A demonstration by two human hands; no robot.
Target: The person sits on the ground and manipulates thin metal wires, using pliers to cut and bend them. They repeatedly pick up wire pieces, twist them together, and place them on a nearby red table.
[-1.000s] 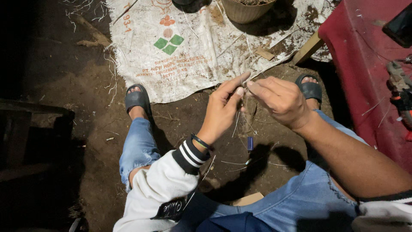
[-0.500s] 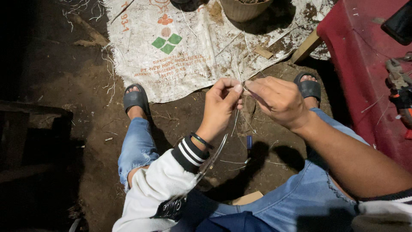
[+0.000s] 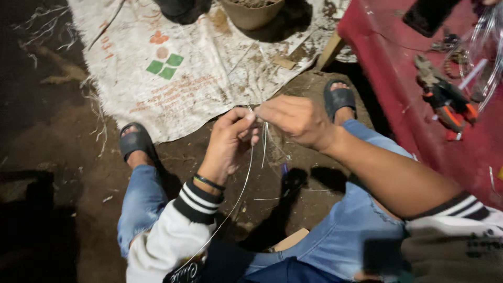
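A white woven sack (image 3: 209,68) lies flat on the dirt floor (image 3: 57,141), printed with green diamonds and faded orange lettering (too worn to make out). A pot (image 3: 251,11) stands at its top edge, and pliers (image 3: 445,102) lie on a red cloth (image 3: 398,78) at the right. Between 2 sandalled feet, the left hand (image 3: 228,141) pinches a thin wire (image 3: 243,178) at its fingertips; the right hand (image 3: 296,119), fingers pressed together, grips the strands just beside it, the two hands nearly touching.
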